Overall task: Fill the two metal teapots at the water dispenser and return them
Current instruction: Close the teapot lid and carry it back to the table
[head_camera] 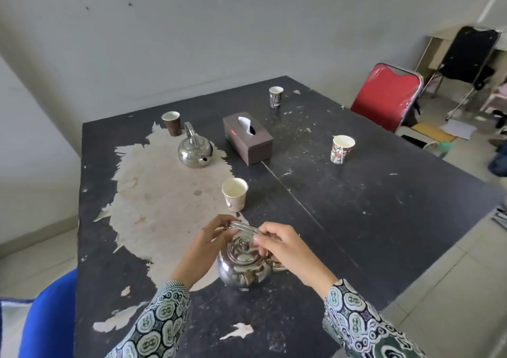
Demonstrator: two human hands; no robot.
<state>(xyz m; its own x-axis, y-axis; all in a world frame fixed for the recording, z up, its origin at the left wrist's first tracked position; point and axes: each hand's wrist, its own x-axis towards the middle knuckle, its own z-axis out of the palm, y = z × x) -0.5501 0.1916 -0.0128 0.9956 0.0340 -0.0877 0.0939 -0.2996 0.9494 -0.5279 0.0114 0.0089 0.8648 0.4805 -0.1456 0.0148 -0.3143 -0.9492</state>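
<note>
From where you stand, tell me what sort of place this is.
Probably a plain office break or meeting room: a worn black table with paper cups, a tissue box and two metal teapots, plus a red folding chair.

Paper cup (234,194) and tissue box (248,137) stand between the teapots.

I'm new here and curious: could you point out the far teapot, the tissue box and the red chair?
far teapot (192,153): head view, on its round shiny body.
tissue box (259,149): head view, on its brown side wall.
red chair (384,97): head view, on its backrest.
</note>
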